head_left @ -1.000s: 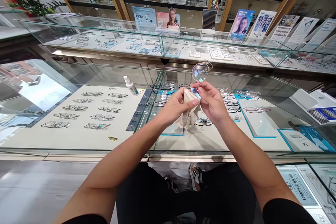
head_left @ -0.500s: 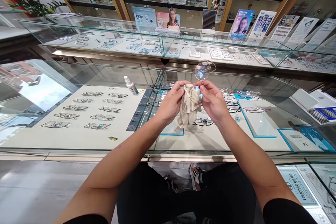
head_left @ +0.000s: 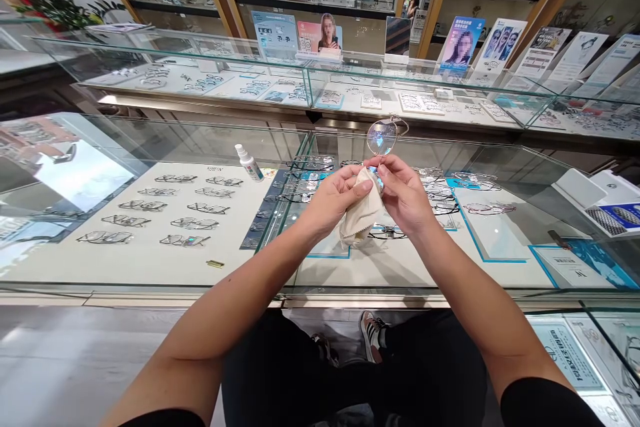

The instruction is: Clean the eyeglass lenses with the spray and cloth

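Note:
My right hand point(head_left: 404, 190) is closed on a pair of thin-rimmed eyeglasses point(head_left: 382, 138), held on end above the glass counter. One round lens stands upright over my fingers, with bluish glints on it. The lower lens is mostly hidden by cloth and fingers. In my left hand point(head_left: 336, 199) a cream cleaning cloth point(head_left: 361, 217) is pinched between thumb and fingers and pressed against that lower lens. The cloth's loose end hangs down below both hands.
A white spray bottle point(head_left: 249, 163) stands on the glass counter left of my hands. Rows of eyeglasses point(head_left: 194, 223) lie in the display case beneath. To the right sits an open white box point(head_left: 600, 197). Another glass showcase point(head_left: 320, 73) with upright cards runs along the back.
My left thumb has moved right and up over the cloth, bunching it against the lower lens. The eyeglasses have shifted slightly left.

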### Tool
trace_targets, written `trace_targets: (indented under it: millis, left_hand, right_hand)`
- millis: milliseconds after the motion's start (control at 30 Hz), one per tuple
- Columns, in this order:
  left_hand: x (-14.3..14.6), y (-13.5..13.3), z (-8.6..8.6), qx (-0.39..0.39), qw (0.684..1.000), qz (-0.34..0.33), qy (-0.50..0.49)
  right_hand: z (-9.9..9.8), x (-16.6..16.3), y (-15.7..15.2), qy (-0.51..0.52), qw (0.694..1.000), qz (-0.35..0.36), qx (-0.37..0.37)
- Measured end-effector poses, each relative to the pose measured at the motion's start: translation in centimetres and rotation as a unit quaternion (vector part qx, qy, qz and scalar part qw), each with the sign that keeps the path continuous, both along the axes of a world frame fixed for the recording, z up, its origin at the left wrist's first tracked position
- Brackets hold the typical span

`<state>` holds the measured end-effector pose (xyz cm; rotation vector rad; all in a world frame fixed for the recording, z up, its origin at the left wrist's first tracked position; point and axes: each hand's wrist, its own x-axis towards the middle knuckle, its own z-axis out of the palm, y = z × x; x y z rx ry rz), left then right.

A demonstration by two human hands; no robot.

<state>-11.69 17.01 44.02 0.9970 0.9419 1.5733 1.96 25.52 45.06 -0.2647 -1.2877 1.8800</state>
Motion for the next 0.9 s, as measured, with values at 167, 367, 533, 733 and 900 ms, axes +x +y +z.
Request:
trace_targets:
  millis: [167, 367, 533, 733, 900]
  left_hand:
    - [-0.15, -0.13, -0.22, -0.021, 0.998, -0.003, 0.052]
    - [0.01, -0.40, 0.13, 0.004, 0.999, -0.011, 0.041]
    - [0.16, -0.50, 0.34, 0.024, 0.999, -0.009, 0.040]
    - [-0.14, -0.12, 0.04, -0.022, 0.999, -0.008, 0.042]
    - [-0.66, -0.20, 0.07, -0.028, 0.999, -0.012, 0.044]
  right_hand:
    - [0.13, 0.09, -0.08, -0.011, 1.000, 0.004, 0.003]
    - [0.13, -0.01, -0.31, -0.003, 1.000, 0.005, 0.010]
    - [-0.03, 0.05, -0.18, -0.010, 1.000, 0.003, 0.018]
    - [-0.10, -0.02, 0.27, -0.007, 1.000, -0.006, 0.014]
    - [-0.07, -0.12, 0.32, -0.005, 1.000, 0.002, 0.012]
